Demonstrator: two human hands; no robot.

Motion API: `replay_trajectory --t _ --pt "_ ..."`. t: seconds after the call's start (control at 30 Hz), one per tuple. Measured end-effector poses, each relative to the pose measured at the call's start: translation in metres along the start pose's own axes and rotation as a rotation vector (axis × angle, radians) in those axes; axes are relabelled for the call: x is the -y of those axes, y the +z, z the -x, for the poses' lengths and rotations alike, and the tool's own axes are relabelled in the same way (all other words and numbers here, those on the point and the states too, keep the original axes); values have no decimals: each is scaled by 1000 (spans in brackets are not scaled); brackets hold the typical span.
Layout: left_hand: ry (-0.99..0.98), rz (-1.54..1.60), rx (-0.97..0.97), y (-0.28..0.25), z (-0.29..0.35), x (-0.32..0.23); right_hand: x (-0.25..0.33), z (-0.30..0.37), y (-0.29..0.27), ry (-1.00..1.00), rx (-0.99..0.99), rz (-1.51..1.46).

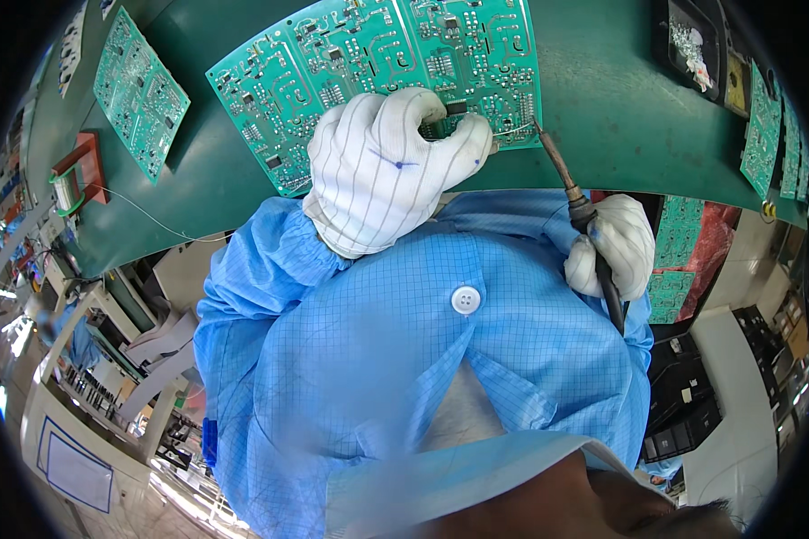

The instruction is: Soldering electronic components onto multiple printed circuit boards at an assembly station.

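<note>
A large green circuit board lies on the green bench in front of me. My left hand, in a white striped glove, rests over its near edge. Thumb and forefinger pinch a thin solder wire that reaches toward the board's right corner. My right hand, also gloved, is wrapped round the dark handle of a soldering iron. The iron's tip is at the near right corner of the board, by the end of the wire; whether they touch, I cannot tell.
At left, a solder spool sits in a red-brown holder, its wire trailing toward me. Another circuit board lies beyond it. A black tray with whitish bits stands far right, near more boards. Boards on red wrapping are beside my right arm.
</note>
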State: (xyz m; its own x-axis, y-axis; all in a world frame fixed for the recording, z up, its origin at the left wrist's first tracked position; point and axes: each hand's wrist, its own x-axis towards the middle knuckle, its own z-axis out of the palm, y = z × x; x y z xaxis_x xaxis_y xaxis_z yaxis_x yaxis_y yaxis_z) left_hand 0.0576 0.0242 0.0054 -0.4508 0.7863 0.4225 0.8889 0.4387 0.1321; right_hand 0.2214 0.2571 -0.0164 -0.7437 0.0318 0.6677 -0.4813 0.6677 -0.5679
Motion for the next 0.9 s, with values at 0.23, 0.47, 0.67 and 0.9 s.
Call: replay_trajectory --t 0.23,0.47,0.67,0.9 --pt "31 126 -54 -5 8 7 -6 -4 -22 230 -132 278" --pt "39 235 -36 -12 25 9 -42 -20 -34 297 -275 579" --pt "48 258 -16 -13 29 11 -23 -6 -21 357 -349 6" --pt "30 282 -21 -14 29 10 -17 -7 -15 322 -311 -78"
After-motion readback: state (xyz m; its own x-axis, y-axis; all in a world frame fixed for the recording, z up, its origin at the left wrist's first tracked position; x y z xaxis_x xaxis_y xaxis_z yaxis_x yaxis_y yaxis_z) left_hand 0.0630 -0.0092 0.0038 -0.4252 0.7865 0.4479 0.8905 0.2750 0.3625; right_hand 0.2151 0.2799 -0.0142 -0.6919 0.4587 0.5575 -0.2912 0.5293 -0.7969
